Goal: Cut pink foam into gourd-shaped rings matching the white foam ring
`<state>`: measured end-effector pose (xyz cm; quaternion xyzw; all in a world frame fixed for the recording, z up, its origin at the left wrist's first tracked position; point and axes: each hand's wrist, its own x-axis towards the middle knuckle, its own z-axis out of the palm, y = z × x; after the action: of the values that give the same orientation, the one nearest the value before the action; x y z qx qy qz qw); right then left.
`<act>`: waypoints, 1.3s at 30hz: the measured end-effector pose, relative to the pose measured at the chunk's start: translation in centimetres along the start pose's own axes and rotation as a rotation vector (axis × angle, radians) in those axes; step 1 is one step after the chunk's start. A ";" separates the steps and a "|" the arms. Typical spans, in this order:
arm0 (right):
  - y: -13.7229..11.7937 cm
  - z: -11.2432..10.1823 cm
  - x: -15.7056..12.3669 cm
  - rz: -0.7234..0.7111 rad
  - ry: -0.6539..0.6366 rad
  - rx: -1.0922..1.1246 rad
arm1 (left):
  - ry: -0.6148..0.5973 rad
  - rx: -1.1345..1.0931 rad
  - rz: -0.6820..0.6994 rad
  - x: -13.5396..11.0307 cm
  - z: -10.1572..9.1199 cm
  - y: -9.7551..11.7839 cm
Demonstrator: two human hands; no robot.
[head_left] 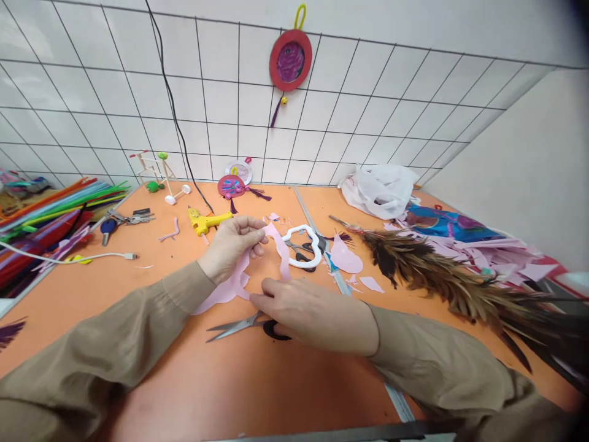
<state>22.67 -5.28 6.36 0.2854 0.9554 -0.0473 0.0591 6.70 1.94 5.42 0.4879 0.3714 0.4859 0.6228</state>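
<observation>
A thin, curved strip of pink paper (281, 256) is pinched at its upper end by my left hand (234, 244). The strip's lower end meets the fingers of my right hand (308, 313), which are curled closed. Beneath my left hand lies a larger pink paper offcut (230, 290) with a wavy cut edge. Scissors (239, 325) with black handles lie spread on the table, one handle partly hidden under my right hand. Beyond my hands is a white scalloped frame (318, 252), with a second pair of black-handled scissors (304, 253) seen through it.
A yellow glue gun (205, 221) lies behind my left hand. Pink paper scraps (347, 255) and a feather duster (427, 264) are to the right, a white plastic bag (380, 190) behind. Coloured pipe cleaners (69, 202) lie at the left. Round ornaments (231, 185) stand by the tiled wall.
</observation>
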 end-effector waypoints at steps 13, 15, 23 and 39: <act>0.4 1.2 1.4 -0.144 -0.044 0.000 | -0.023 0.022 0.054 -0.9 0.1 0.4; 0.7 0.5 1.0 -0.165 0.005 0.055 | -0.032 0.042 0.053 -1.0 -0.1 0.5; 3.2 -1.5 0.9 0.305 1.083 0.296 | -0.081 0.133 0.057 -1.5 -0.3 1.0; 5.4 -2.0 1.4 0.412 0.962 1.000 | -0.067 0.172 0.036 -1.3 -0.8 0.4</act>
<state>24.27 0.24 7.84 0.4418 0.6665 -0.3359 -0.4977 5.55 0.88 5.62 0.5623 0.3817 0.4468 0.5818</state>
